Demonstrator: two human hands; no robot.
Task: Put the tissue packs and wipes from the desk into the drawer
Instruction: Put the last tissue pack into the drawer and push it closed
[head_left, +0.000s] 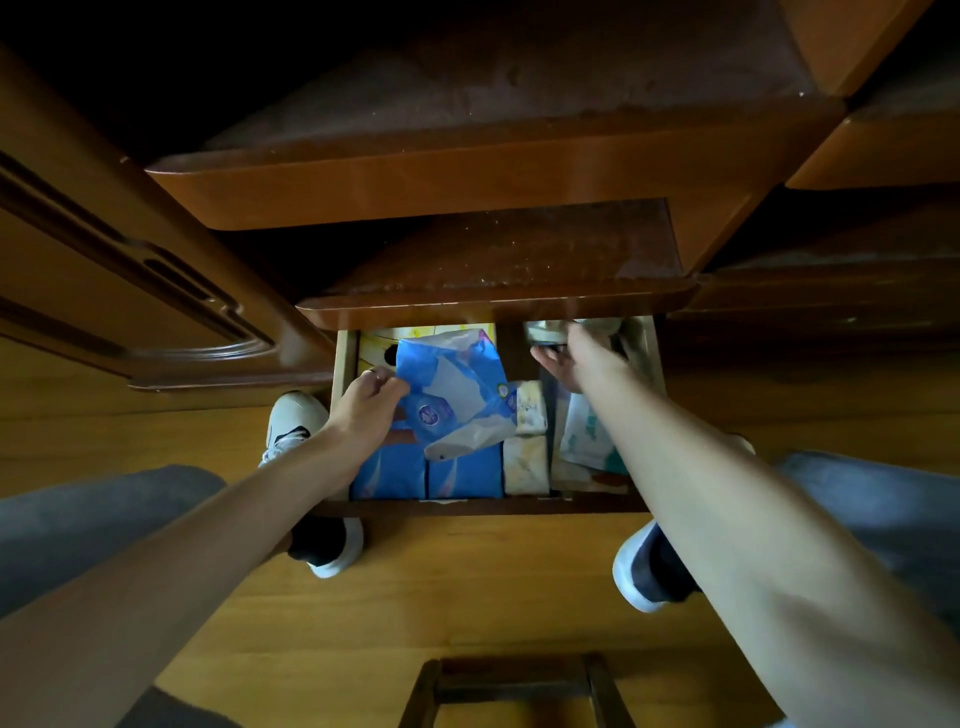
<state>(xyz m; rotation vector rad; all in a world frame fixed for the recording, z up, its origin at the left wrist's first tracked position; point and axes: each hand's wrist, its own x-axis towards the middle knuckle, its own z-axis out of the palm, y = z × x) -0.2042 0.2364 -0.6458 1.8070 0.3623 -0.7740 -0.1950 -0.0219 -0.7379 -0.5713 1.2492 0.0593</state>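
Note:
Below the desk the wooden drawer (483, 506) stands pulled out. My left hand (363, 402) is shut on the edge of a crumpled blue and white tissue wrapper (457, 395), held over the drawer's left half. Under it lie blue tissue packs (426, 475), with small cream packs (527, 447) beside them. My right hand (582, 358) reaches into the drawer's far right corner, fingers curled around a pale pack (545, 332) that the desk edge partly hides. Pale green and white wipes (587, 434) lie under my right forearm.
The desk's brown ledges (467, 192) overhang the back of the drawer. A cabinet door (130, 270) stands to the left. My shoes (296, 421) rest on the wooden floor on either side of the drawer. A stool frame (514, 675) sits at the bottom.

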